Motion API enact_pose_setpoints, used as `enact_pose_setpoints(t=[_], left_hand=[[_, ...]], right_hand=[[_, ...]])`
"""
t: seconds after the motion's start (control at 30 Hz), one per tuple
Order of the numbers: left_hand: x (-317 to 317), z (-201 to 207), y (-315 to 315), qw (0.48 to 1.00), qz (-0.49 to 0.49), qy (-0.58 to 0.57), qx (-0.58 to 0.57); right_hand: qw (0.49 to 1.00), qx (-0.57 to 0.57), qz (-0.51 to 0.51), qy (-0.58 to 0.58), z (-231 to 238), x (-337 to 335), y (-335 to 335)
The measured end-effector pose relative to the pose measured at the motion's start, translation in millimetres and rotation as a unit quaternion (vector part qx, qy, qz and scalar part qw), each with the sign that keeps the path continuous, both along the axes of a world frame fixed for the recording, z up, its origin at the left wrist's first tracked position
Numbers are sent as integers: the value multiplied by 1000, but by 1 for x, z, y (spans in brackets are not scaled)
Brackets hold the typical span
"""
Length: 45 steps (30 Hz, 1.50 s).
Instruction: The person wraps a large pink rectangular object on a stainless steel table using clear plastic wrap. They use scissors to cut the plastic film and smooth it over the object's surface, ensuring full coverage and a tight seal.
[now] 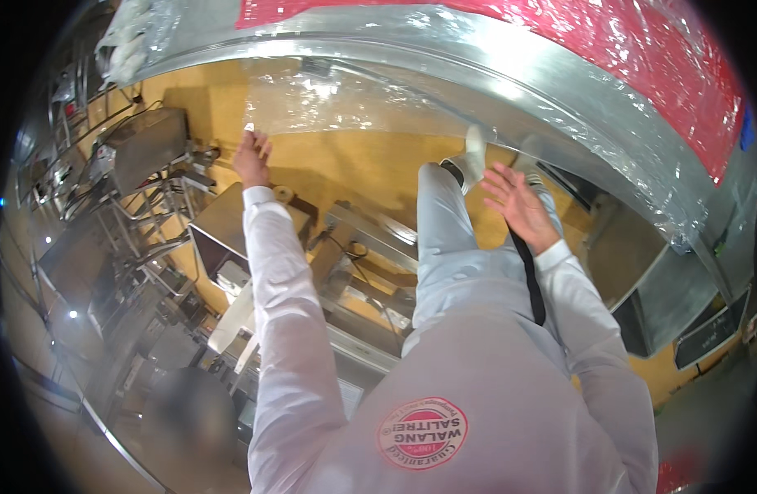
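My left hand (253, 158) is stretched out on the left, its thumb and forefinger pinched on the lower left corner of a clear plastic sheet (313, 103). The thin sheet hangs below the rim of a steel table (444, 70) and catches the light. My right hand (520, 207) is held above my thigh, palm partly showing, fingers apart and nothing in them. The sheet's right end lies near that hand but apart from it. A black strap (530, 284) hangs beside my right wrist.
Shiny red plastic (592, 49) covers much of the steel table. Clear crumpled plastic (132, 41) hangs at its left end. Steel carts (148, 148) and a box-like steel unit (230, 222) stand on the left, a steel cabinet (625, 247) on the right. The floor (337, 165) is yellow.
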State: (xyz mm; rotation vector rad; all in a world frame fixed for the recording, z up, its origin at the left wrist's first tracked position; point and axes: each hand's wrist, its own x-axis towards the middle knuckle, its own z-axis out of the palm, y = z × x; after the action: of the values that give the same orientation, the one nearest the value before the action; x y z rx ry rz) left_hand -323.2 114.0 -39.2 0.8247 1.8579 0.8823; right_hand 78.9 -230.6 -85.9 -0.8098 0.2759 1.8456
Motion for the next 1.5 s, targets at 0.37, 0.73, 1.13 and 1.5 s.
enact_pose_setpoints(t=[0.37,0.73,1.13,1.5], left_hand=[[-41,-2,4,986,-71,-151,-14],[-51,27,19,974,-194,-38,-111],[-62,19,38,950,-300,-48,-78],[-58,19,31,959,-262,-53,-89]], right_hand=[[969,61,207,-118,10,-216,151],[981,-72,-163,75,40,-400,318],[943,-100,-316,-35,30,-408,314],[881,-181,-434,-57,28,-344,266]])
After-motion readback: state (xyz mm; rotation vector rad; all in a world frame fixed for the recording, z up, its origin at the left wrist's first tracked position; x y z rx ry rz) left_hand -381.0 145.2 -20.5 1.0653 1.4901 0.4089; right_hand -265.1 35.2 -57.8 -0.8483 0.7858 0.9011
